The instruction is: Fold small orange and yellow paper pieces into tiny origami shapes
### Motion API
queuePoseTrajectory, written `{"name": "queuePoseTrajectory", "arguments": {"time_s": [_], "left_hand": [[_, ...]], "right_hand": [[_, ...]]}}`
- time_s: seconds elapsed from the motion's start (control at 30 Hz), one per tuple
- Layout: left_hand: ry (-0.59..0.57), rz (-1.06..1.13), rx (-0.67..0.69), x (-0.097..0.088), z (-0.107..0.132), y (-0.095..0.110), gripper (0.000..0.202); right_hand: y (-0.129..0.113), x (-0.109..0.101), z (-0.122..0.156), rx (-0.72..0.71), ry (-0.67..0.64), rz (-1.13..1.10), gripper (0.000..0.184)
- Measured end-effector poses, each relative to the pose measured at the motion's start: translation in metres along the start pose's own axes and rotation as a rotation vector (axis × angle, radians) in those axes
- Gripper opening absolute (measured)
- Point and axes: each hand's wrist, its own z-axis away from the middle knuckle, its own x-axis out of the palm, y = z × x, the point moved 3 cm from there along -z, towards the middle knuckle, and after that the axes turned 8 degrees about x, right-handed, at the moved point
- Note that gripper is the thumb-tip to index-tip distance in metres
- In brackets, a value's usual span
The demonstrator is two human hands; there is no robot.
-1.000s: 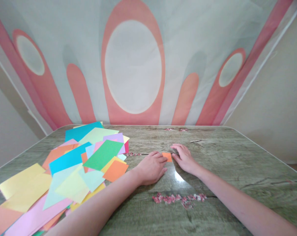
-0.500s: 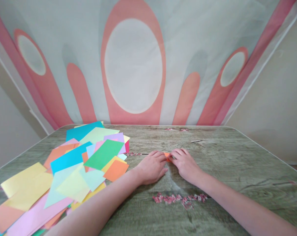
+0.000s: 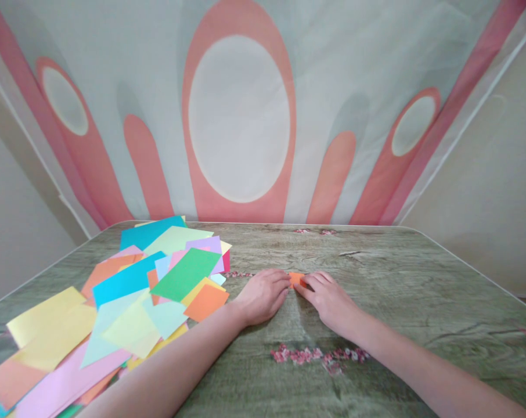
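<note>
A small folded orange paper (image 3: 295, 279) lies on the wood-grain table (image 3: 420, 290) between my two hands. My left hand (image 3: 260, 295) rests palm down, its fingers curled with the tips against the paper's left edge. My right hand (image 3: 328, 296) lies on the other side, fingertips pressing on the paper's right edge and covering part of it. Both hands are flat on the tabletop, close together.
A loose heap of coloured paper sheets (image 3: 128, 290) covers the table's left side, with a green sheet (image 3: 185, 273) on top. A pink flower print (image 3: 319, 354) marks the table near my forearms. A pink-and-white patterned cloth (image 3: 241, 116) hangs behind.
The orange paper has gone from a flat open square to a smaller piece mostly covered by fingertips. My right hand has moved left onto it and both hands have closed in.
</note>
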Motion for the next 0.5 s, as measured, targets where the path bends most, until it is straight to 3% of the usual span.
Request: {"name": "queuePoseTrajectory", "arguments": {"time_s": [0.13,0.3,0.5], "left_hand": [[0.022,0.037,-0.109,0.006,0.003,-0.010,0.038],[-0.063,0.065,-0.106,0.012,0.003,-0.014,0.042],[-0.080,0.056,-0.080,0.012,0.003,-0.013,0.041]], "right_hand": [[-0.005,-0.004,0.001,0.023,-0.059,0.025,0.029],[-0.006,-0.006,0.002,0.040,-0.136,0.041,0.033],[-0.010,0.006,0.006,0.064,-0.077,0.091,0.035]]}}
